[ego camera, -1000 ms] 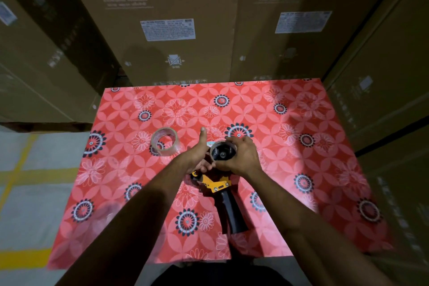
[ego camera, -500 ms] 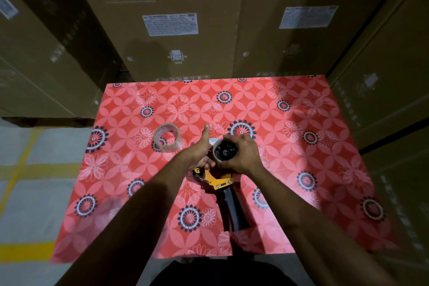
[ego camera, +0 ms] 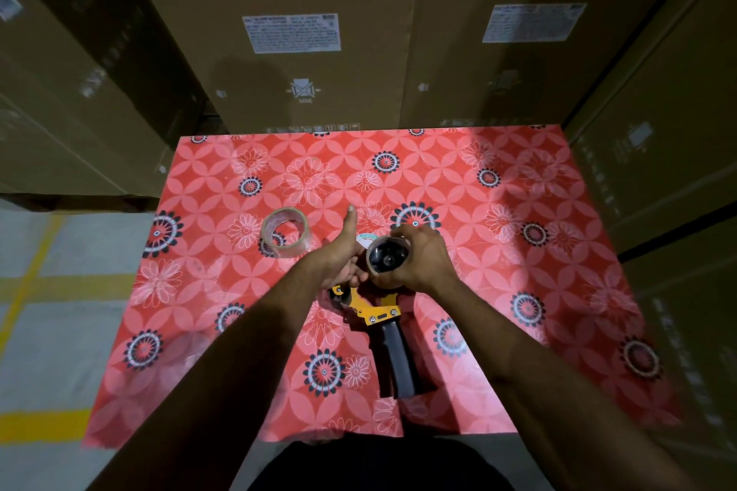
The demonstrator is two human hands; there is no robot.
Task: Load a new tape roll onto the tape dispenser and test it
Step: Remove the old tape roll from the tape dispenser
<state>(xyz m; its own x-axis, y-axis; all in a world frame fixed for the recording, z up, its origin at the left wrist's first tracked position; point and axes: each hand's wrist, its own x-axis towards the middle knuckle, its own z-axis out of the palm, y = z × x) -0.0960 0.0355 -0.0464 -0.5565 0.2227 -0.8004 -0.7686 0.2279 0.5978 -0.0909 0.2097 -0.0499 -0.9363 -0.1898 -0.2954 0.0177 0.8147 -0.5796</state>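
The right hand (ego camera: 414, 257) is gripping the roll on the yellow-and-black tape dispenser (ego camera: 379, 311); the left hand (ego camera: 339, 263), nearer the clear tape roll (ego camera: 284, 231), is bracing it, thumb raised.

Both forearms were bare from the lower frame edge up to the wrists, with no sleeve showing on either. The left hand (ego camera: 339, 263) and the right hand (ego camera: 418, 263) wore no gloves, rings or watch that could be made out. At the bottom edge a dark, nearly black garment (ego camera: 379, 466) covered the person's torso.
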